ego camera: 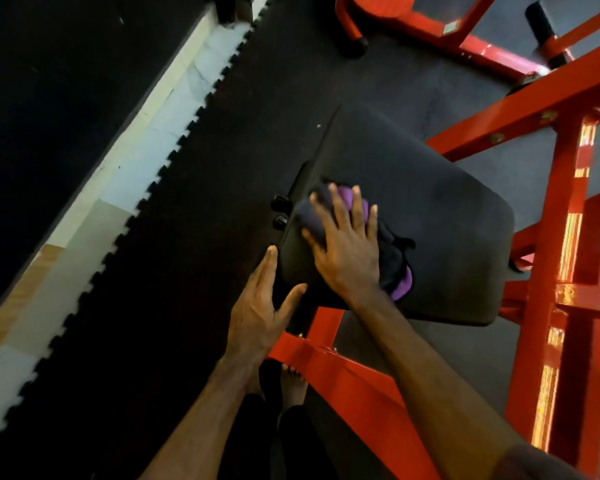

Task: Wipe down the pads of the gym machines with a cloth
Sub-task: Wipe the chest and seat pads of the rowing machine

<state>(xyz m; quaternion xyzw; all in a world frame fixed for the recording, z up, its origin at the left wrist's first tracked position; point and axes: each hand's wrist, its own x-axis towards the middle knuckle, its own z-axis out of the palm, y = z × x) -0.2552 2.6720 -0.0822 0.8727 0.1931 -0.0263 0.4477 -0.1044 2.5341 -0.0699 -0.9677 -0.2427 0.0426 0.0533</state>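
Observation:
A black padded seat (430,216) of a red gym machine fills the middle of the view. On its near left part lies a purple and dark cloth (394,263). My right hand (347,244) presses flat on the cloth, fingers spread and straight. My left hand (262,306) rests against the pad's left edge, fingers straight along its side and thumb on the near corner.
The red steel frame (561,244) runs along the right and under the pad, with a beam (343,368) close to my bare foot (293,382). Black rubber floor mats (187,237) with a toothed edge border a pale tiled strip (142,147) at left.

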